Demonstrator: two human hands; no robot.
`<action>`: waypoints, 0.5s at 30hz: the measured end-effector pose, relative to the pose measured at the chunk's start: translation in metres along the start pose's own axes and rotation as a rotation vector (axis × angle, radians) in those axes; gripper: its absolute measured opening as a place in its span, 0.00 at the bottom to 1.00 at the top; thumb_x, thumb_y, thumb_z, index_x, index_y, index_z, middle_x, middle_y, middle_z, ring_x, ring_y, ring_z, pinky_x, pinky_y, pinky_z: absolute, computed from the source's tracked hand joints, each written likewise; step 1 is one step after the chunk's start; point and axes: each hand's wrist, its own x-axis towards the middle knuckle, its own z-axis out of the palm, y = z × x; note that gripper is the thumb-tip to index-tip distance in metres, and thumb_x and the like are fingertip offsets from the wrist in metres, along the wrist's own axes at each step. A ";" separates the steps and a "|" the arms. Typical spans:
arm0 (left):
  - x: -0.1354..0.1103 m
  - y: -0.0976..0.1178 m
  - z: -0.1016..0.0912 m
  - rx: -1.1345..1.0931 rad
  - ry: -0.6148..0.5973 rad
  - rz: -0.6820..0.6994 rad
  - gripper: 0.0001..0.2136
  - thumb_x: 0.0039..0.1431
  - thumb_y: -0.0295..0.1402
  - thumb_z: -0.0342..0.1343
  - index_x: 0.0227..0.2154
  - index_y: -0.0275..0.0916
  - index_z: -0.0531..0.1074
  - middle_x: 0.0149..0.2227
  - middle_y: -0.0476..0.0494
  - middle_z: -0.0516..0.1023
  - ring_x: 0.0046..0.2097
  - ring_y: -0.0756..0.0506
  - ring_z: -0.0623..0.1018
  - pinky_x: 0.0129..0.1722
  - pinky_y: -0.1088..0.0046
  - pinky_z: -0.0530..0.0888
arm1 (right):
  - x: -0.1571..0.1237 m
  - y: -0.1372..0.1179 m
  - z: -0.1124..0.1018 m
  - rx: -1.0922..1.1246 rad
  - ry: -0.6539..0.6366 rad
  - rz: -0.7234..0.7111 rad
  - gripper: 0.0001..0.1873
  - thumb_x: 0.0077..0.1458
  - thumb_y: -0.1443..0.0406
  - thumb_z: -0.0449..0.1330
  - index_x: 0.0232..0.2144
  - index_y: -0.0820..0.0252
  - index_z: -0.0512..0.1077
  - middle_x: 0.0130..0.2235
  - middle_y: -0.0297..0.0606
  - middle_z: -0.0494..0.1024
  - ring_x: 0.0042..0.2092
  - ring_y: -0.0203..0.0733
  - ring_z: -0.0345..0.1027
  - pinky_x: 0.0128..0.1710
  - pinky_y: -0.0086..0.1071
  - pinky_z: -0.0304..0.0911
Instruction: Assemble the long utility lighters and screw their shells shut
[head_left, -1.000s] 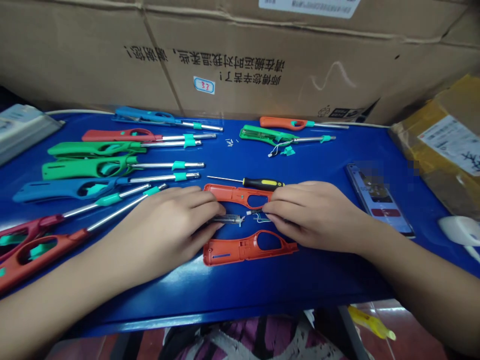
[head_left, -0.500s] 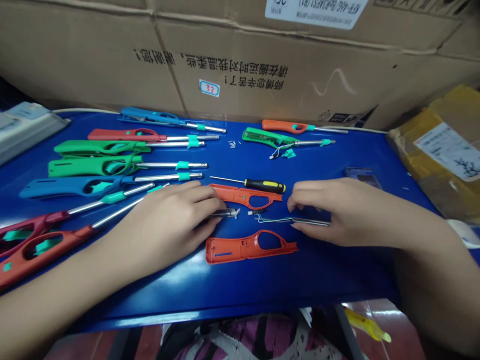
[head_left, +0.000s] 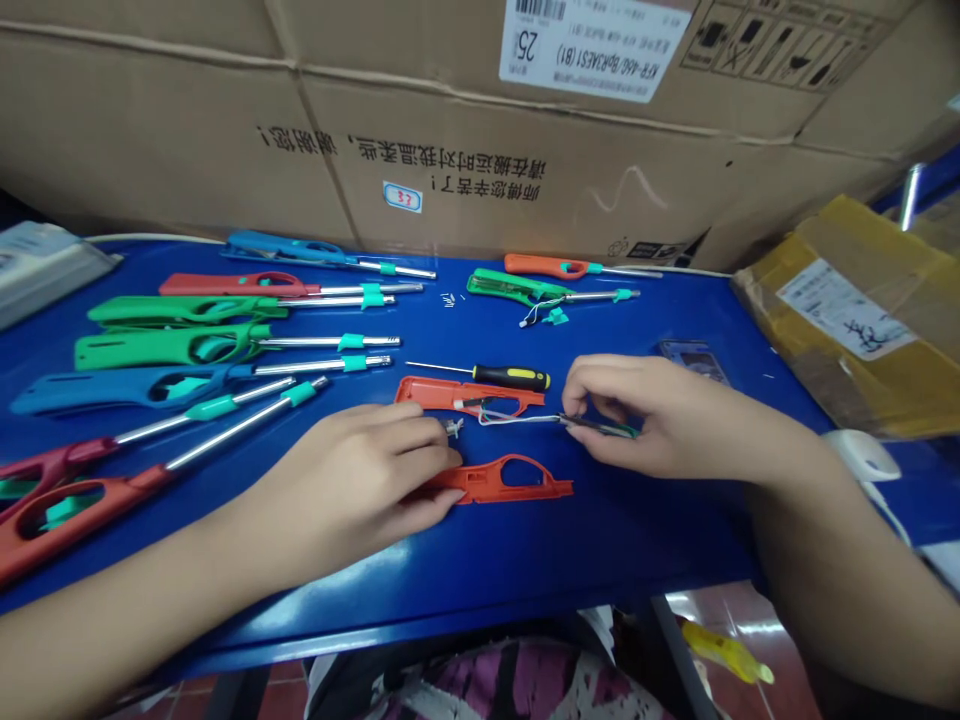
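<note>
My left hand (head_left: 382, 470) is closed on the left end of an orange lighter shell half (head_left: 525, 480), its thumb at the near edge. A small pale nozzle end (head_left: 454, 428) pokes out beside its knuckles; the rest of that part is hidden. My right hand (head_left: 630, 410) pinches a slim metal lighter tube (head_left: 600, 425). Thin wires (head_left: 510, 417) run left from the tube to a small dark and white piece (head_left: 472, 402) over the other orange shell half (head_left: 420, 391). Just beyond lies a black and yellow screwdriver (head_left: 514, 376).
Several assembled lighters (head_left: 165, 345) lie at the left. At the back are an opened green lighter (head_left: 517, 287), an orange lighter (head_left: 547, 265) and small screws (head_left: 448, 299). A large cardboard box (head_left: 225, 180) backs the blue table (head_left: 360, 590); a taped carton (head_left: 847, 320) stands right.
My left hand has moved down onto the near shell half. My right hand has lifted the metal tube, and its wires now hang over the far shell half. The view has shifted slightly.
</note>
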 end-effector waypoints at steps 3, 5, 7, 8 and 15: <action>0.001 -0.002 -0.001 0.017 0.024 -0.021 0.08 0.74 0.36 0.56 0.45 0.41 0.79 0.41 0.45 0.83 0.40 0.43 0.81 0.40 0.64 0.76 | 0.001 -0.001 0.001 0.035 0.065 -0.044 0.02 0.62 0.68 0.61 0.38 0.56 0.71 0.35 0.32 0.75 0.30 0.33 0.61 0.31 0.28 0.58; 0.002 -0.001 -0.002 0.023 0.046 -0.032 0.08 0.73 0.36 0.56 0.46 0.40 0.79 0.42 0.44 0.84 0.40 0.43 0.82 0.40 0.65 0.77 | 0.001 -0.001 0.002 0.045 0.071 -0.060 0.02 0.62 0.67 0.61 0.38 0.56 0.71 0.35 0.31 0.75 0.30 0.33 0.61 0.30 0.28 0.58; 0.003 0.000 -0.002 0.017 0.072 -0.029 0.10 0.72 0.38 0.59 0.45 0.37 0.79 0.41 0.42 0.84 0.39 0.42 0.83 0.38 0.65 0.78 | 0.001 0.000 0.003 0.052 0.057 -0.063 0.02 0.63 0.67 0.62 0.37 0.56 0.71 0.36 0.32 0.76 0.31 0.33 0.62 0.31 0.28 0.59; 0.003 0.001 -0.002 0.013 0.081 -0.020 0.13 0.70 0.41 0.60 0.45 0.36 0.79 0.42 0.40 0.84 0.40 0.41 0.83 0.38 0.65 0.78 | 0.001 0.000 0.004 0.053 0.045 -0.063 0.02 0.63 0.66 0.62 0.37 0.55 0.71 0.36 0.32 0.76 0.31 0.34 0.63 0.32 0.29 0.59; 0.002 -0.004 0.005 0.008 0.046 0.009 0.09 0.70 0.38 0.61 0.43 0.38 0.79 0.43 0.41 0.84 0.40 0.42 0.83 0.38 0.66 0.78 | 0.004 0.002 0.015 -0.008 -0.008 -0.083 0.06 0.62 0.70 0.59 0.36 0.54 0.67 0.38 0.31 0.76 0.36 0.36 0.67 0.35 0.30 0.57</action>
